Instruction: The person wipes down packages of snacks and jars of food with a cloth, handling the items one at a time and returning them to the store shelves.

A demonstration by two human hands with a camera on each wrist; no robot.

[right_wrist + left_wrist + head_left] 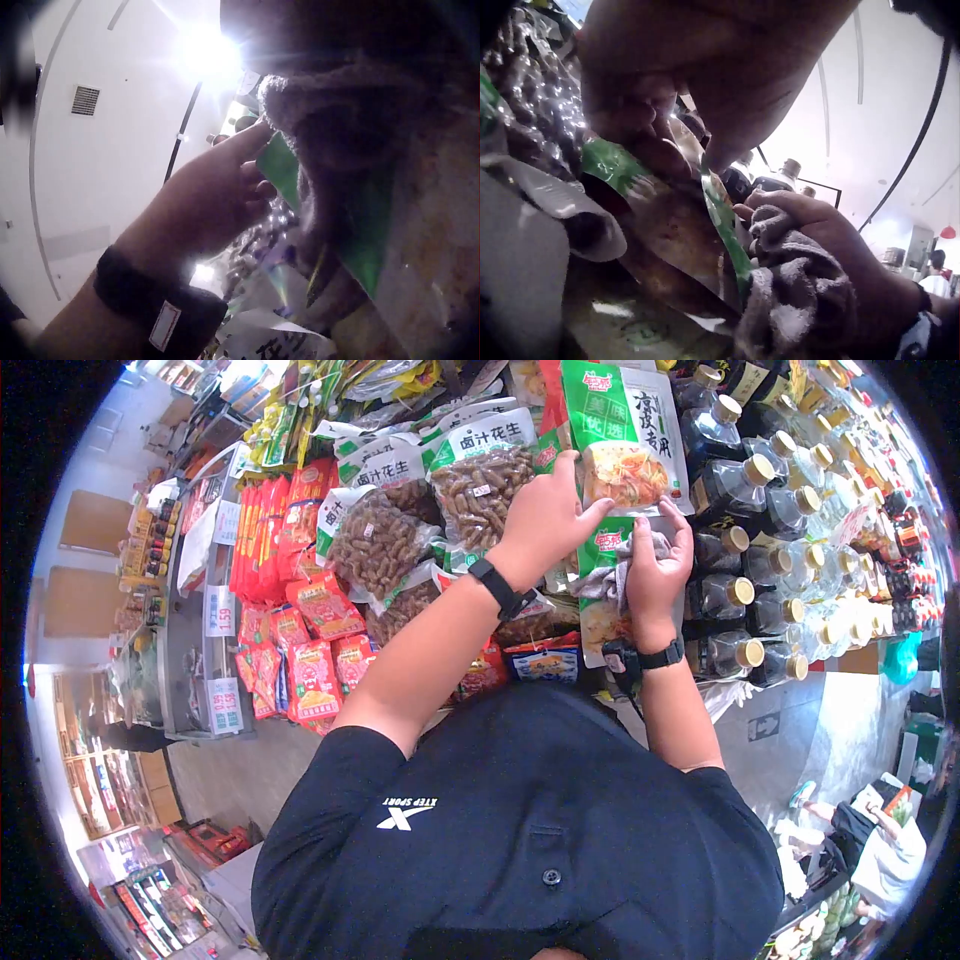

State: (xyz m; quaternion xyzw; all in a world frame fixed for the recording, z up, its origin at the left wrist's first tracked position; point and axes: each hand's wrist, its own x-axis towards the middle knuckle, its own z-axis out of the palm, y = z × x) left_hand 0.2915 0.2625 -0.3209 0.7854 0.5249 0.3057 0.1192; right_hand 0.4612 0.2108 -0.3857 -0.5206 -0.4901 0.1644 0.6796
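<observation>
In the head view, a green and white food packet (635,420) with a picture of a dish stands upright at the top of the display. My left hand (548,520) grips its lower left edge, thumb across the front. From the right, my right hand (658,575) holds a crumpled grey cloth (604,580), its fingertips at the packet's lower right corner. The same cloth (791,292) bunches under the right fingers in the left wrist view. Just below, another green packet (607,540) lies partly hidden by the cloth.
Clear bags of peanuts (480,490) lie close left of my hands, with red snack packets (315,670) beyond. Rows of capped bottles (735,490) crowd the right side. A person (885,850) is at the far lower right, near the aisle floor (770,730).
</observation>
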